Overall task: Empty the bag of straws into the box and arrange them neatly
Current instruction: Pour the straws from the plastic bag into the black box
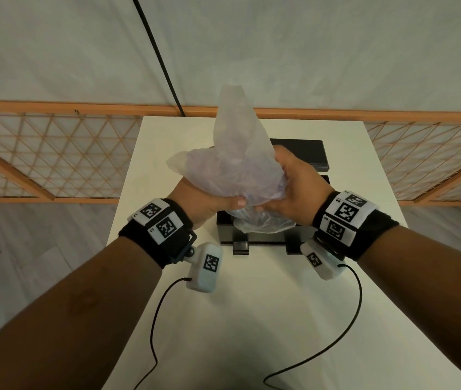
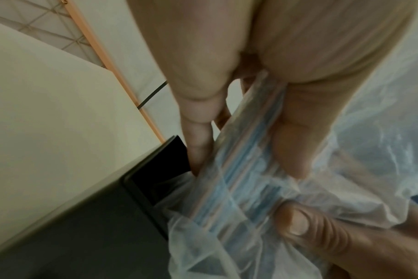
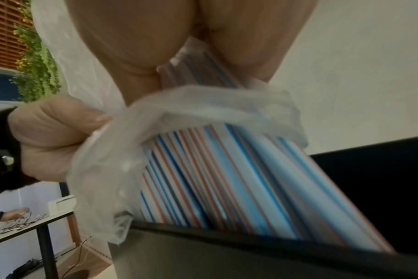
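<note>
Midway through emptying: left hand point(image 1: 207, 201) and right hand point(image 1: 294, 190) both grasp the inverted plastic bag point(image 1: 235, 153) above the black box point(image 1: 254, 235) on the desk point(image 1: 252, 319); striped straws point(image 3: 227, 179) slide mouth-down into the box. Arranging remains undone.

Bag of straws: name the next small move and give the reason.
Probably lift the bag a little higher while both hands keep gripping it. The right wrist view shows the striped straws sticking out of its open mouth into the black box, yet the left hand and right hand clasp plastic bunched around their upper ends. Raising it should let them slide free.
</note>
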Tool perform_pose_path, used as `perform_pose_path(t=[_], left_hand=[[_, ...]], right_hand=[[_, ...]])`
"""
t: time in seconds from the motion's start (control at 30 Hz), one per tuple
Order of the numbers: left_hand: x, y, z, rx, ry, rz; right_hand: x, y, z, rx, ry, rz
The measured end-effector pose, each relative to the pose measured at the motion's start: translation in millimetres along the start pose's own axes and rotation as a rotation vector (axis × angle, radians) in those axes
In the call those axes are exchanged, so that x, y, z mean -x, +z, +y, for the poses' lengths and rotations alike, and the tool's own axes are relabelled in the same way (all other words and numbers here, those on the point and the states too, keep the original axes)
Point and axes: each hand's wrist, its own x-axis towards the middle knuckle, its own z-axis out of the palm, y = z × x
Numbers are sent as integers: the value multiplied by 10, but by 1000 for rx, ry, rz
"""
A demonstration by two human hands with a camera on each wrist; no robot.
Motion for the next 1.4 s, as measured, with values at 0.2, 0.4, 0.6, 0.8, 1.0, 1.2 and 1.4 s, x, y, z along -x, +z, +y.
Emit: perform_pose_path(t=[0.2, 0.4, 0.6, 0.8, 1.0, 1.2, 1.4], left_hand=[[12, -50, -19, 55, -22, -34], [26, -106, -37, 144, -10, -104], [105, -118, -26, 25, -2, -27], [205, -131, 199, 344, 99, -75], [135, 33, 349, 362, 108, 94], [93, 95, 443, 307, 119, 127], [125, 97, 496, 485, 154, -117]], right_hand=[[6, 7, -105, 28, -36, -7], [-86, 29, -230, 76, -107, -9], [-31, 70, -236, 79, -101, -81], [26, -28, -184, -29, -49, -73], [-11, -48, -234, 9, -51, -59], [-43, -159, -336, -119, -40, 10], [-164, -274, -487, -62, -102, 149]])
